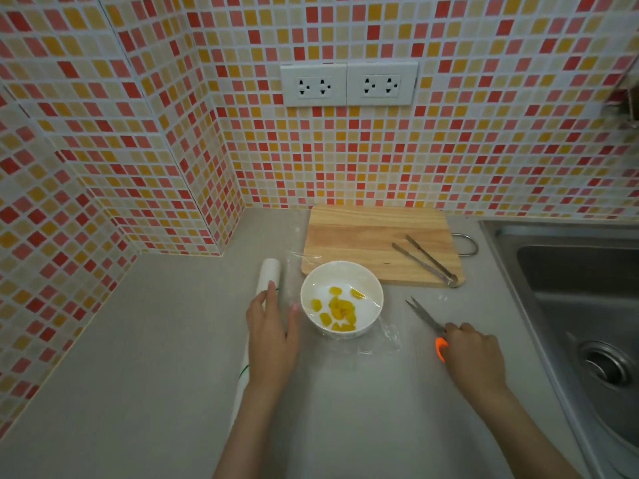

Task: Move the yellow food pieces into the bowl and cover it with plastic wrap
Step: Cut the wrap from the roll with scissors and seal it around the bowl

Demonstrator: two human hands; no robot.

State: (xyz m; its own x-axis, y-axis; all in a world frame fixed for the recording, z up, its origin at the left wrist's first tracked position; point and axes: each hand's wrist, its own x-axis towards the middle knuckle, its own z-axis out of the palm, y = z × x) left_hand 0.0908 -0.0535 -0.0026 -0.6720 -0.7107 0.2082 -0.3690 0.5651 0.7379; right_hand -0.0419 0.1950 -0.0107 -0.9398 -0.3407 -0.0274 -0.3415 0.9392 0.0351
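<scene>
Far left on the grey countertop [138,340] lies a long white roll of plastic wrap [266,276], its near end hidden under the left hand [271,326], which rests flat on it, fingers loosely spread. Just right sits the round white ceramic bowl [341,299] with the yellow food pieces [337,311] inside; a clear film sheet [380,335] drapes over it, edges hard to trace. The right hand [472,354] grips orange-handled scissors [428,324], blades apart, handle mostly covered.
</scene>
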